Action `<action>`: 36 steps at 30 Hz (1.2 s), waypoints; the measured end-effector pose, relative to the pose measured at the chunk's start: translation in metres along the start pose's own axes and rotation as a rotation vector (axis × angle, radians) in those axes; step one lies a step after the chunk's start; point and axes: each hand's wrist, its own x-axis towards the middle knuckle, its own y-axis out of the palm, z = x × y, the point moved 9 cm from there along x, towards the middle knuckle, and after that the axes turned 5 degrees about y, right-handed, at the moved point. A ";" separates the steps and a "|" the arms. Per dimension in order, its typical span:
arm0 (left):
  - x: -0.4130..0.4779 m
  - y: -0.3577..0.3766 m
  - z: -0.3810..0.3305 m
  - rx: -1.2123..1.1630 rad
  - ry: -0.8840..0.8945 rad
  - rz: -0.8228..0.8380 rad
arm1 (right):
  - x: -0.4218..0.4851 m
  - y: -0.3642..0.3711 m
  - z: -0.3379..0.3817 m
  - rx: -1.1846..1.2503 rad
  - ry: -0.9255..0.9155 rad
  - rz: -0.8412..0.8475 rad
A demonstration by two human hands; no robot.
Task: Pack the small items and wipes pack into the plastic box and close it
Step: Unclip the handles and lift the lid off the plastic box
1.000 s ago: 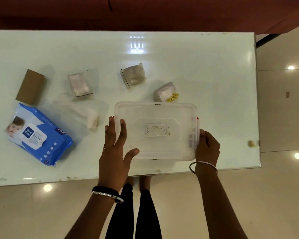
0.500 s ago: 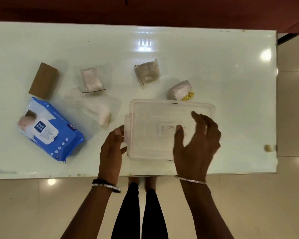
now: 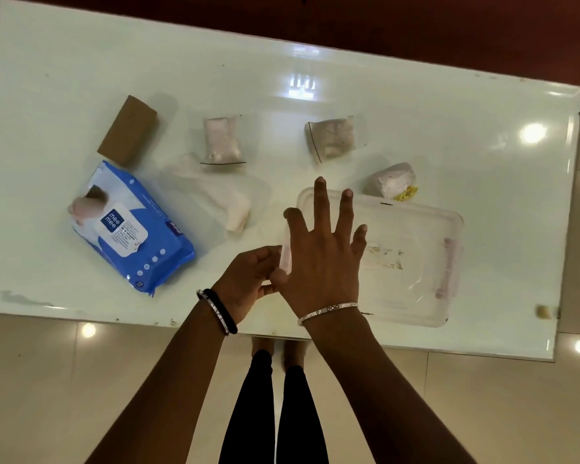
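A clear plastic box [image 3: 412,262] with its lid on sits near the table's front edge. My right hand [image 3: 322,252] lies flat on the lid's left part, fingers spread. My left hand [image 3: 252,283] pinches the pink latch [image 3: 285,259] on the box's left end. A blue wipes pack [image 3: 131,226] lies to the left. Small clear bags rest behind: one pinkish [image 3: 221,142], one greyish [image 3: 332,137], one with a yellow tag [image 3: 394,182], and a flat one [image 3: 221,202] beside the wipes.
A brown cardboard tube [image 3: 128,130] lies at the far left on the glossy white table [image 3: 449,122]. A small beige scrap [image 3: 543,311] sits at the table's right front corner. My legs and tiled floor show below the table edge.
My right hand slid from the lid's right part to its left end. My left hand closed on the left latch. The view shifted, so everything sits further right.
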 end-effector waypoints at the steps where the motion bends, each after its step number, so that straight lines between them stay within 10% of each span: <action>1: 0.001 0.000 -0.002 0.016 0.005 0.003 | 0.001 0.000 0.001 -0.006 0.001 0.002; 24: 0.000 0.000 -0.019 0.347 0.037 -0.196 | -0.018 -0.086 -0.011 0.121 -0.152 -0.137; 36: -0.006 0.002 -0.026 0.369 -0.022 -0.234 | -0.067 -0.184 -0.192 0.092 -0.125 -0.149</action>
